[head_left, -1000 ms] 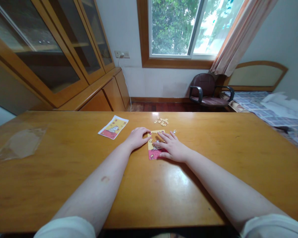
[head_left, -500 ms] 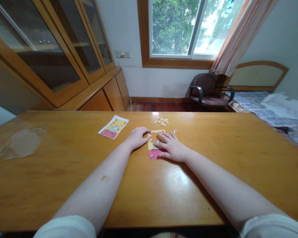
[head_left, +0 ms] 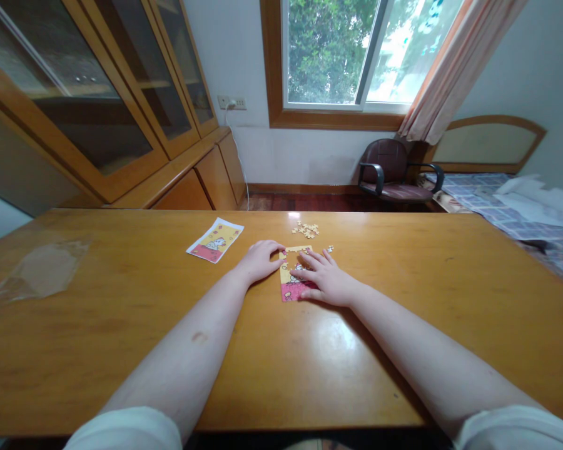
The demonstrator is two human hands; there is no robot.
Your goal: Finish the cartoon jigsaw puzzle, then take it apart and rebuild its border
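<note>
A yellow and pink jigsaw puzzle [head_left: 291,292] lies flat on the table, with a bare gap inside its upper part. At its left edge rests my left hand [head_left: 261,259], thumb and fingertips touching the border and apart from each other. My right hand [head_left: 327,279] lies over the puzzle's right side with fingers spread, hiding part of the picture. Just beyond the right fingertips is a loose puzzle piece [head_left: 329,249]. Farther back, a small heap of puzzle pieces [head_left: 306,230] sits near the table's far edge.
A printed picture sheet [head_left: 215,240] with the same design lies left of the puzzle. A clear plastic bag [head_left: 40,270] is at the far left of the wooden table [head_left: 281,375]. Beyond the table stand a glass-door cabinet [head_left: 169,147], an armchair [head_left: 388,172] and a bed [head_left: 511,194].
</note>
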